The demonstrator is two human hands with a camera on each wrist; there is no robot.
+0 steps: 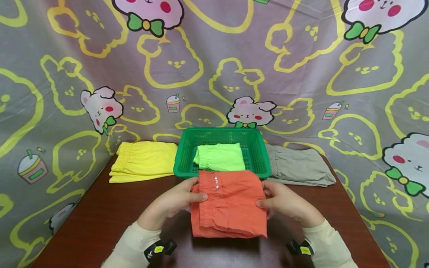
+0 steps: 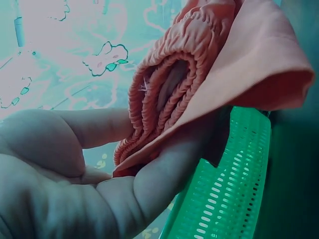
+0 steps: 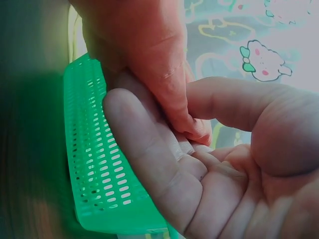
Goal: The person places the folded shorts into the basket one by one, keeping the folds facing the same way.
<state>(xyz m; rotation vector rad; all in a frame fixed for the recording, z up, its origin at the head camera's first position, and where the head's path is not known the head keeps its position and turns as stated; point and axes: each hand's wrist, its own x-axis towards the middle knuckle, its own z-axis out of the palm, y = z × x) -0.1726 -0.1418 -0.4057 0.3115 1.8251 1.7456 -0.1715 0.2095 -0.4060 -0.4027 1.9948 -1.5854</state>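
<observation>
Folded orange shorts (image 1: 231,204) with a gathered elastic waistband are held up in front of the basket. My left hand (image 1: 177,199) grips their left edge, thumb on top and fingers beneath. On the opposite edge, my right hand (image 1: 288,203) pinches the cloth the same way. The left wrist view shows the rolled waistband (image 2: 164,89) between thumb and fingers. Behind the shorts stands a green plastic basket (image 1: 263,163), its near wall partly hidden by them. Inside it lies a folded lime-green garment (image 1: 221,156).
Folded yellow shorts (image 1: 147,160) lie on the table left of the basket. To its right is a folded grey-khaki garment (image 1: 298,165). The dark wooden table (image 1: 90,223) meets a patterned cloth backdrop (image 1: 201,93) at the back and sides.
</observation>
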